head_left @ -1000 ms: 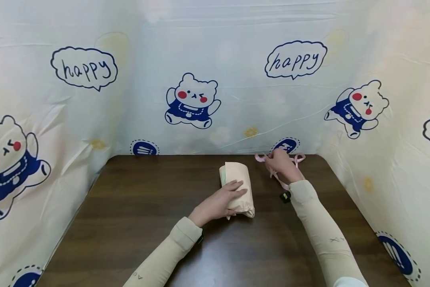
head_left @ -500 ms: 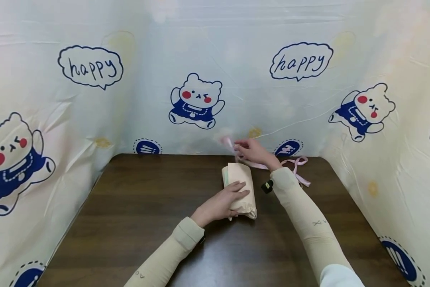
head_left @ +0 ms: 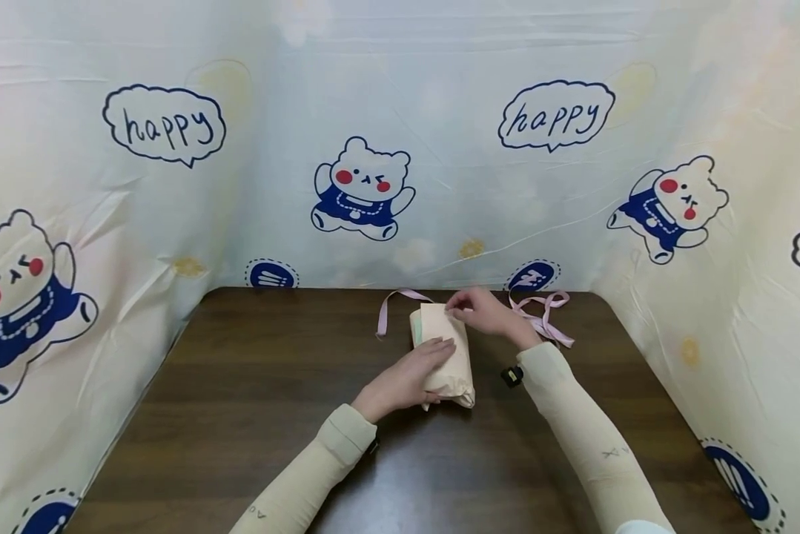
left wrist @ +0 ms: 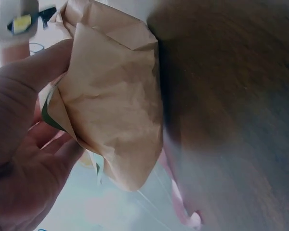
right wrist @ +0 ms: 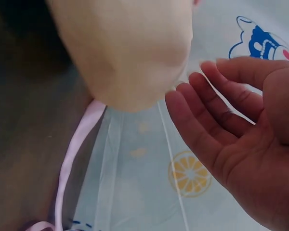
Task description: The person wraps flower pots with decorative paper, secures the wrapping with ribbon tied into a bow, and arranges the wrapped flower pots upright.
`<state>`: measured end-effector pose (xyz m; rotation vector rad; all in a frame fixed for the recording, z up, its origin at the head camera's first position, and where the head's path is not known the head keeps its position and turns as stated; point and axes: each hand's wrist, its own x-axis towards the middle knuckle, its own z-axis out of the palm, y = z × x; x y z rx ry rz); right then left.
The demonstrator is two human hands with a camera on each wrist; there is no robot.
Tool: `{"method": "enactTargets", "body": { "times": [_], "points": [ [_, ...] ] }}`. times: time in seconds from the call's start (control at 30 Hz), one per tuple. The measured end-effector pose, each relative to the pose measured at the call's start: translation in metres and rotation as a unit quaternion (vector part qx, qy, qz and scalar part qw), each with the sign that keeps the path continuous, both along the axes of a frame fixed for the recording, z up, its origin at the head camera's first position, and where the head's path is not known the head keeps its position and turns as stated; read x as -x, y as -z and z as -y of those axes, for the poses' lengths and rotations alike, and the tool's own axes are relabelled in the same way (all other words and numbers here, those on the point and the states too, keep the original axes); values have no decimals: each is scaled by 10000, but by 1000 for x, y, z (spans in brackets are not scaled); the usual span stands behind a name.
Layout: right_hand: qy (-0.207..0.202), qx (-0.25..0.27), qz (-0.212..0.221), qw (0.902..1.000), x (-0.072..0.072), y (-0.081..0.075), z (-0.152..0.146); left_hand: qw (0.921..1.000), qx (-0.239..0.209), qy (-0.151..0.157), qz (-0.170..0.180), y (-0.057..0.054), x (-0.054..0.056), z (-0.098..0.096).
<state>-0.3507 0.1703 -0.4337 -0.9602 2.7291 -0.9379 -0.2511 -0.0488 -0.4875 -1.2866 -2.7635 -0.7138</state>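
left hand (head_left: 402, 378) grasping parcel (head_left: 460, 363) between thumb and fingers, table (head_left: 273, 415) beneath, right hand (head_left: 485, 311) with fingers loosely curved and released, just beside parcel's end beyond the left fingertips, pink ribbon (head_left: 382, 319) to either side of the right fingers, printed cloth (head_left: 453, 163) farther off

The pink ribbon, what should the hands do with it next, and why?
Perhaps the right hand should pick up the end of the pink ribbon left of the paper parcel. That hand looks empty and is near the parcel's far end, while the left hand grips the parcel. More ribbon lies in loops on the right.
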Motion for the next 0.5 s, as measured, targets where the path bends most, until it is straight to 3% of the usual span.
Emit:
{"method": "enactTargets", "body": {
  "times": [0.23, 0.5],
  "points": [
    [33, 296, 63, 9995, -42, 17, -17, 9977, -579, -314, -131, 5, 3, 4],
    [-39, 526, -258, 9983, -80, 31, -18, 9961, -725, -372, -345, 8, -1, 4]
  ]
}}
